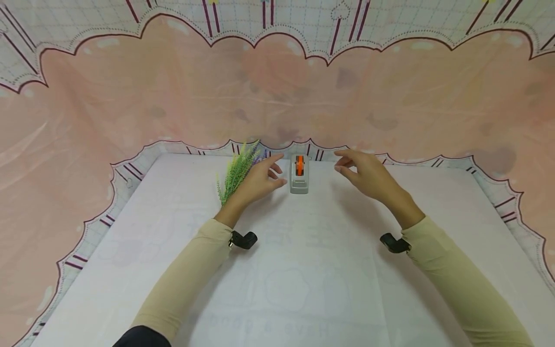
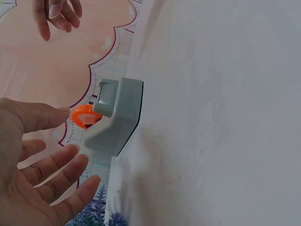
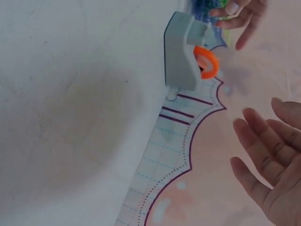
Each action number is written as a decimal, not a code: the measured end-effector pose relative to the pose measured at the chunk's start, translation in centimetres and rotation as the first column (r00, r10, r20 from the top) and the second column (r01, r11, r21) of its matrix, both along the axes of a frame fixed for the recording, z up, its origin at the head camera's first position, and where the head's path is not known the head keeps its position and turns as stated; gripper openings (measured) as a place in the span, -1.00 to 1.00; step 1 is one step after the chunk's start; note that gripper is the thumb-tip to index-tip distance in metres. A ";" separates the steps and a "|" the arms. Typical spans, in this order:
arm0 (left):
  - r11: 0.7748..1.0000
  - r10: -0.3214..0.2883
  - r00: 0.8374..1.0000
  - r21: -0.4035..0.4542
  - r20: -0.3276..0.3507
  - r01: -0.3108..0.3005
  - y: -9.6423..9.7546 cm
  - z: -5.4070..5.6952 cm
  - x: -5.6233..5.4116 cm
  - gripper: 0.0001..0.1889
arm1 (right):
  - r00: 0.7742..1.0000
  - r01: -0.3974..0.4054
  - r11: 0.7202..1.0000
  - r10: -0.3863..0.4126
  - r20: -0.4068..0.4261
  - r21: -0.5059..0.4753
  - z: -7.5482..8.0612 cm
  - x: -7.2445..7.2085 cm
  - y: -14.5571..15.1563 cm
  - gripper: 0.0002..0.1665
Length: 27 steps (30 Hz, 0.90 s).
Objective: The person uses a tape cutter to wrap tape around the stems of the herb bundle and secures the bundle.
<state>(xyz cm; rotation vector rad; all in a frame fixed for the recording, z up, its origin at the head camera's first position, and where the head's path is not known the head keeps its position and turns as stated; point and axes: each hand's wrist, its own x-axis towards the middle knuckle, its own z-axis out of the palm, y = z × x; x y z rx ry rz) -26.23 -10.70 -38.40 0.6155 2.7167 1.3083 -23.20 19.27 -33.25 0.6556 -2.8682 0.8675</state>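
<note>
Tape dispenser (image 1: 299, 177), ungripped, is seemingly steadied by its flat base; left hand (image 1: 259, 179) and right hand (image 1: 367, 174) are held apart, relaxed.

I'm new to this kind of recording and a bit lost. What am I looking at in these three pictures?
There is no robot here: these are a person's bare left hand and right hand. The widest picture comes from a camera on the person's head, looking forward and down. The other two come from cameras worn on the wrists, each looking at its own hand's work.

On the white tabletop stands a grey tape dispenser with an orange wheel. Green and purple flower sprigs lie by the left hand, partly hidden behind it. The hands are on either side of the dispenser, the left one closer. Neither holds anything.
</note>
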 end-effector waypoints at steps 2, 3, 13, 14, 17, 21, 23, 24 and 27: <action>1.000 -0.008 1.000 0.030 0.026 0.007 0.2 -0.2 -0.3 -0.17 | 1.000 -0.001 1.000 0.001 0.005 -0.004 -0.1 -0.2 0.0 -0.48; 0.999 -0.012 0.999 0.044 0.040 0.010 0.3 -0.3 -0.5 -0.17 | 1.000 0.004 1.000 -0.004 0.007 -0.006 -0.2 -0.4 0.0 -0.48; 0.990 -0.045 0.987 0.137 0.157 0.023 1.0 -1.1 -1.9 -0.21 | 0.999 -0.014 0.999 0.015 0.039 -0.033 -0.7 -1.3 -0.7 -0.48; 0.989 -0.047 0.985 0.144 0.167 0.023 1.0 -1.1 -2.0 -0.22 | 0.999 -0.017 0.999 0.018 0.040 -0.034 -0.8 -1.4 -0.8 -0.48; 0.987 -0.055 0.979 0.160 0.196 0.023 1.3 -1.2 -2.3 -0.25 | 0.999 -0.015 0.999 0.017 0.048 -0.040 -0.9 -1.8 -1.0 -0.48; 0.983 -0.042 0.969 0.183 0.244 -0.004 1.9 -1.4 -2.8 -0.27 | 0.998 -0.025 0.998 0.028 0.060 -0.056 -1.0 -2.0 -1.4 -0.48; 0.981 -0.025 0.963 0.193 0.267 -0.028 2.1 -1.5 -3.0 -0.28 | 0.997 -0.032 0.998 0.036 0.065 -0.057 -1.0 -2.1 -1.6 -0.49; 0.979 -0.015 0.960 0.198 0.280 -0.042 2.2 -1.6 -3.1 -0.28 | 0.997 -0.034 0.998 0.038 0.068 -0.055 -1.0 -2.1 -1.7 -0.49; 0.976 -0.001 0.954 0.206 0.301 -0.064 2.5 -1.7 -3.3 -0.30 | 0.997 -0.037 0.998 0.040 0.073 -0.045 -1.0 -2.2 -1.8 -0.49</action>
